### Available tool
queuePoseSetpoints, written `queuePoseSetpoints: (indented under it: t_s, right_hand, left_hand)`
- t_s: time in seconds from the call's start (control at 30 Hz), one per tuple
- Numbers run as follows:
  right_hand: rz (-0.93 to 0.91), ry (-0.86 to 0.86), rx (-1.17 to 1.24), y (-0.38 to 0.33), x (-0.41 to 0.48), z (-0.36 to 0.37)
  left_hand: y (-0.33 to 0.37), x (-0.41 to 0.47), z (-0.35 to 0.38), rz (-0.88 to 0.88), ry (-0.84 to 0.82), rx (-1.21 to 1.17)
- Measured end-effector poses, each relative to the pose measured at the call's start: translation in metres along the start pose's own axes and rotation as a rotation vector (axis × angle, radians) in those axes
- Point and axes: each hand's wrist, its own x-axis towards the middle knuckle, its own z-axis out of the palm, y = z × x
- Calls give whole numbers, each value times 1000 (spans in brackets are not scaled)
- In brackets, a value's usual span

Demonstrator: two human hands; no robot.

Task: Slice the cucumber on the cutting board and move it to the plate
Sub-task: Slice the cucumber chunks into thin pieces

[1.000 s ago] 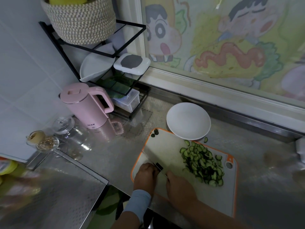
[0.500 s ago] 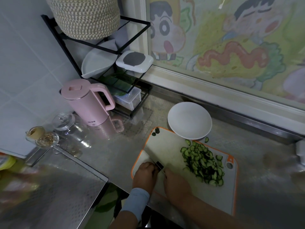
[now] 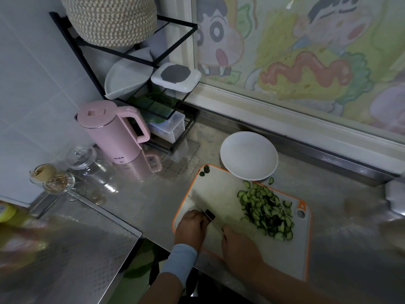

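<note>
Together on the cutting board [image 3: 219, 189] — left hand [image 3: 190, 227] curled, grip unclear; right hand [image 3: 238, 244] around knife [image 3: 197, 204].

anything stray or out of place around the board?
One cucumber slice lies off the cutting board, on the steel counter beside the plate. Two dark bits sit apart at the board's far-left corner.
</note>
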Motion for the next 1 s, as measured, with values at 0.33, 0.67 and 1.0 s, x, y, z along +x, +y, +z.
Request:
queuePoseSetpoints:
  t_s: [0.33, 0.67, 1.0]
  right_hand:
    - [49, -27, -15, -8, 22, 8]
    - [4, 6, -78, -8, 10, -1]
    - [10, -8, -9, 5, -12, 0]
  left_hand:
    - [-1, -3, 1, 17, 24, 0]
    - [0, -1, -1, -47, 10, -40]
    - [-1, -2, 1, -41, 25, -29]
